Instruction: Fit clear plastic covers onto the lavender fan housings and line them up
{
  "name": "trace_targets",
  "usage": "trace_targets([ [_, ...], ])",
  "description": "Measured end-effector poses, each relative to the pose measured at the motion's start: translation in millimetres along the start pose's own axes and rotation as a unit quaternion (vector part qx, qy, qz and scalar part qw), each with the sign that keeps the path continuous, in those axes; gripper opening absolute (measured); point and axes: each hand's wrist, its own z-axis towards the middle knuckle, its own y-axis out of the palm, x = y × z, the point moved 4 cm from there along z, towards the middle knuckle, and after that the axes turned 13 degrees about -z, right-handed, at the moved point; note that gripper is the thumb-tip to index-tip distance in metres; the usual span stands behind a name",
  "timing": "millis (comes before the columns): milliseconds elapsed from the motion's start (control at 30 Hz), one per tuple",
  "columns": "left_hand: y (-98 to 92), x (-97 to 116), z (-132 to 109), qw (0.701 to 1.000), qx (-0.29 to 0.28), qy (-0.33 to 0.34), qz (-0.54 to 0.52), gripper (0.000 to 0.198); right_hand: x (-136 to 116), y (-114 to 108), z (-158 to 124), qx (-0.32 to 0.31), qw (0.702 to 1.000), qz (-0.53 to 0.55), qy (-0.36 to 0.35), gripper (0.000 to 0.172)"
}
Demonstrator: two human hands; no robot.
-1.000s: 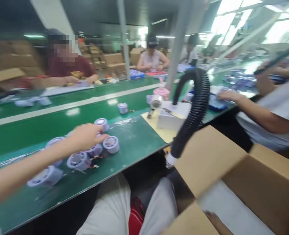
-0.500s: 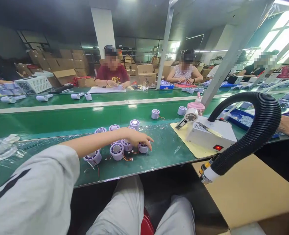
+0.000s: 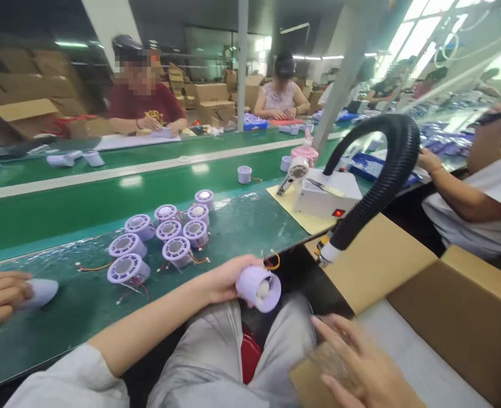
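Note:
My left hand [image 3: 229, 280] is closed around a lavender fan housing [image 3: 257, 288], held above my lap at the table's edge. Its round opening faces me and shows a pale hub inside; thin wires stick out at the top. At the lower right, my right hand [image 3: 356, 362] is blurred by motion, with its fingers stretched and apart. Close beneath it is a piece of brown cardboard [image 3: 304, 377]; I see no clear grip on it. Several similar lavender fan units [image 3: 177, 249] with loose wires stand grouped on the green table [image 3: 229, 232].
A co-worker's hand [image 3: 4, 297] holds a lavender part at far left. A white machine [image 3: 327, 195] with a black hose [image 3: 407, 153] stands at right, above an open cardboard box [image 3: 458, 317]. One fan unit [image 3: 244, 174] sits on the green belt [image 3: 165, 192]. People work opposite.
My left hand has lifted a fan unit from the group and brought it towards my lap. My right hand has come into view. The camera has turned right and down.

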Motion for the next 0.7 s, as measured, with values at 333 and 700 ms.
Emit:
trace_targets([
  [333, 46.2, -20, -23, 0.946, -0.090, 0.154, 0.269, 0.018, -31, 14, 39, -0.092, 0.987, 0.087, 0.099, 0.016],
  [700, 42.2, -54, -13, 0.933, -0.111, 0.243, 0.243, 0.071, -15, 8, 26, -0.007, 0.856, 0.387, 0.344, 0.038],
])
